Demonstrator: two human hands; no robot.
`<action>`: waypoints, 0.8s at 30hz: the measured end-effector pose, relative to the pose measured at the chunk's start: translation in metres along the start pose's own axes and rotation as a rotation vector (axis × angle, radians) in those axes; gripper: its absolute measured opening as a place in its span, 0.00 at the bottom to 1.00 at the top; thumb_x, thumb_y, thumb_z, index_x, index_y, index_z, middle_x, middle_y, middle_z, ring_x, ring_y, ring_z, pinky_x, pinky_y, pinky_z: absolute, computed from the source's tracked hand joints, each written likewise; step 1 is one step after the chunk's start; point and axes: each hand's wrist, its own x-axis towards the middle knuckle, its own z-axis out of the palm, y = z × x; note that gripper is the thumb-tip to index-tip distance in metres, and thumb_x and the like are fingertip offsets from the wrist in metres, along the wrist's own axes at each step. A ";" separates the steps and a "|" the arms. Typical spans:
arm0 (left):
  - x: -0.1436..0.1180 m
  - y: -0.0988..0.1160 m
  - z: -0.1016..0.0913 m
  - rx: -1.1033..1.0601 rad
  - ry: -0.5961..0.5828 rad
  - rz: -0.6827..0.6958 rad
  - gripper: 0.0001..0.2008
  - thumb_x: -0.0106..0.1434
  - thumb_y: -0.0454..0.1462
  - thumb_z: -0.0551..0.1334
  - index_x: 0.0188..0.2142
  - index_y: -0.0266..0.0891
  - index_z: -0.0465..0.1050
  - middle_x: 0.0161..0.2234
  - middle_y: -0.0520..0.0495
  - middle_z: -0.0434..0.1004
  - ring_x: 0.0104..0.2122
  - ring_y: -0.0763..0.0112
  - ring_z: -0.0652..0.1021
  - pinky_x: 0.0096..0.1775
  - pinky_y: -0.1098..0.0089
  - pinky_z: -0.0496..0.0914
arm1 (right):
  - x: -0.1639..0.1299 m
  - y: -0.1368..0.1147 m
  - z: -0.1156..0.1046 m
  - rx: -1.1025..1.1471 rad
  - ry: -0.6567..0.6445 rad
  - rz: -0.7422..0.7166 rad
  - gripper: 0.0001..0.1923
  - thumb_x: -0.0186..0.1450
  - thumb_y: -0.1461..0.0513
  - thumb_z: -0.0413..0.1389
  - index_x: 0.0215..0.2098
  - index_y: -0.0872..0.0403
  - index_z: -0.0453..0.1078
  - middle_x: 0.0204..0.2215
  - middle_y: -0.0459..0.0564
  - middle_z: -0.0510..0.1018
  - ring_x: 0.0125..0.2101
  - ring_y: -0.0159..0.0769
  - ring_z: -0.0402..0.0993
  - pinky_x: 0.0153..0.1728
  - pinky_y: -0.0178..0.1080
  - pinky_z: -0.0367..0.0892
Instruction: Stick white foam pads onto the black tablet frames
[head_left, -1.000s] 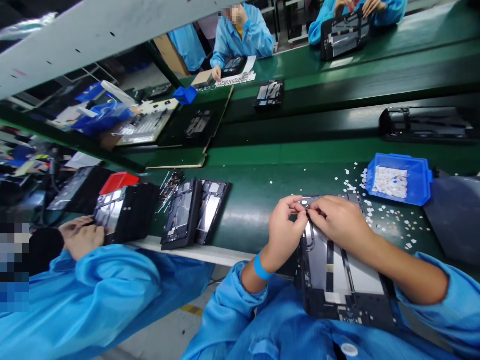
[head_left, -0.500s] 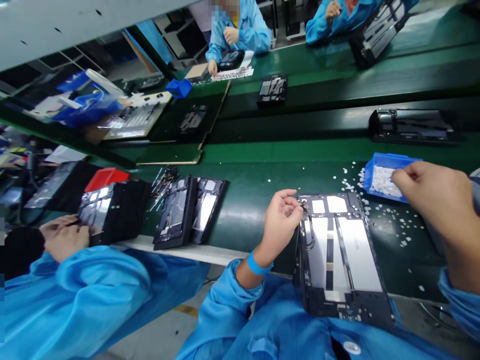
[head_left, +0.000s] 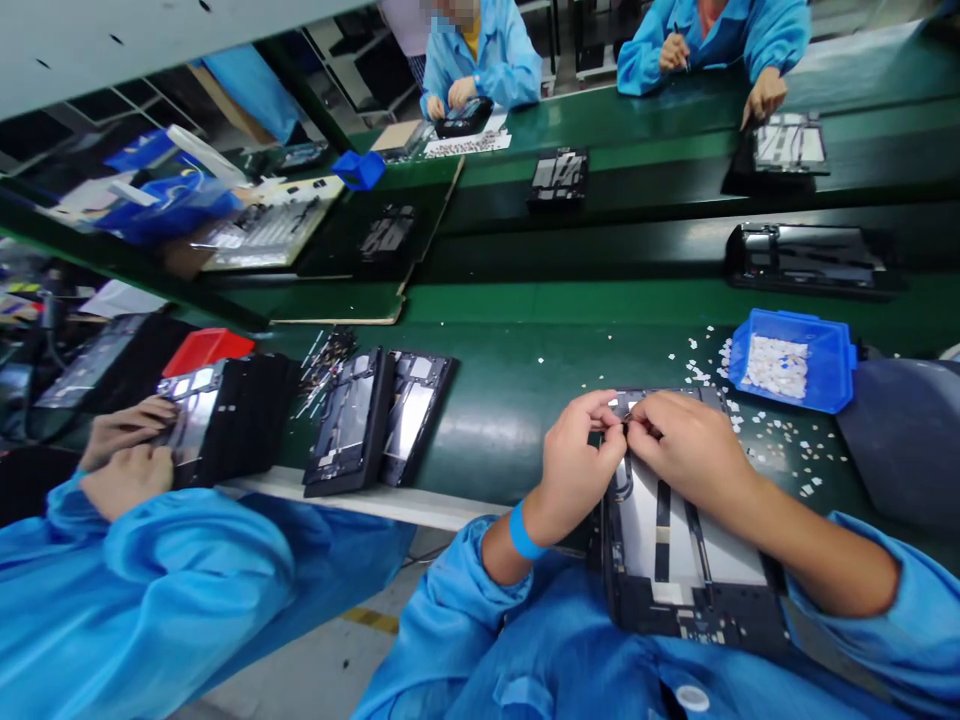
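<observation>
In front of me lies an opened tablet (head_left: pixel 720 540), its silver battery cells and dark flat cables exposed, its near end over the table edge. My left hand (head_left: pixel 579 455) is at its upper left corner, thumb and fingers pinching a small black part. My right hand (head_left: pixel 686 440) meets it there, fingertips pinched together over the same corner. Whatever the right fingers hold is too small and covered to make out. A blue bin (head_left: pixel 832 360) of small white pieces stands beyond the tablet to the right, and loose white pieces (head_left: pixel 780 430) are scattered beside it.
Two more tablets (head_left: pixel 345 420) lean together left of me, near a pile of thin parts (head_left: pixel 326 365). A co-worker's hands (head_left: pixel 127 470) work on a stack at far left, by a red bin (head_left: pixel 206 350). Other tablets (head_left: pixel 806 255) lie along the green bench; co-workers sit opposite.
My right hand has moved left from the blue bin to the tablet's upper left corner, joining my left hand. Across the bench, a co-worker's raised tablet has been lowered.
</observation>
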 end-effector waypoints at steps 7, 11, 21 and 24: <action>0.002 0.002 0.001 -0.128 -0.045 -0.064 0.22 0.62 0.28 0.62 0.56 0.42 0.70 0.36 0.52 0.79 0.36 0.74 0.80 0.41 0.72 0.76 | 0.016 0.029 -0.026 0.210 -0.038 0.190 0.06 0.60 0.64 0.54 0.25 0.51 0.67 0.25 0.46 0.75 0.27 0.35 0.69 0.31 0.37 0.58; 0.007 0.003 -0.002 -0.278 -0.054 -0.196 0.22 0.61 0.28 0.63 0.54 0.41 0.69 0.35 0.53 0.76 0.33 0.76 0.79 0.36 0.75 0.73 | 0.012 0.091 -0.071 -0.105 0.021 0.510 0.05 0.60 0.62 0.57 0.26 0.50 0.70 0.24 0.50 0.75 0.26 0.38 0.68 0.31 0.41 0.57; 0.009 0.005 0.001 -0.252 -0.037 -0.211 0.21 0.62 0.28 0.63 0.54 0.40 0.70 0.35 0.52 0.77 0.34 0.75 0.80 0.37 0.75 0.73 | -0.010 0.006 -0.021 0.064 0.024 -0.013 0.10 0.70 0.60 0.54 0.34 0.51 0.76 0.31 0.51 0.82 0.34 0.41 0.77 0.40 0.41 0.66; 0.005 0.004 0.002 -0.203 -0.036 -0.153 0.22 0.62 0.28 0.62 0.55 0.41 0.71 0.36 0.52 0.78 0.35 0.75 0.80 0.39 0.74 0.74 | -0.006 0.001 -0.005 0.074 0.036 -0.009 0.09 0.68 0.62 0.54 0.31 0.51 0.74 0.28 0.48 0.80 0.31 0.39 0.75 0.37 0.39 0.64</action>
